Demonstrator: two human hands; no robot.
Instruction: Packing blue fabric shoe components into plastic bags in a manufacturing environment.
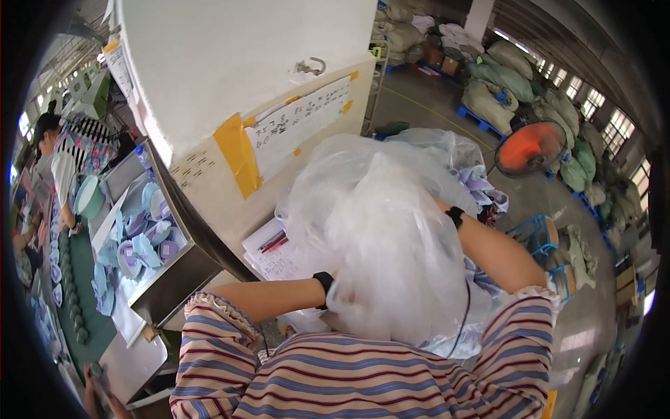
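A large, cloudy clear plastic bag (391,230) billows up in front of my chest, bunched and white in its middle. My left hand (340,290) is at the bag's lower left side, its fingers veiled by the film. At the bag's right side, only a bit of my right hand (442,205) shows beside the dark wristband; its fingers are behind the plastic. Light purple and blue folded pieces (474,185) lie beyond and under the bag. To the left of the bag are papers with writing (279,258) and red pens (273,242).
A white pillar (244,77) with a taped sheet and a hook stands ahead. At left, a metal tray (160,279) holds blue and purple cup-shaped pieces beside a green conveyor (82,279), where a person works. An orange fan (530,148), blue-framed stools (537,234) and piled sacks (488,105) are at right.
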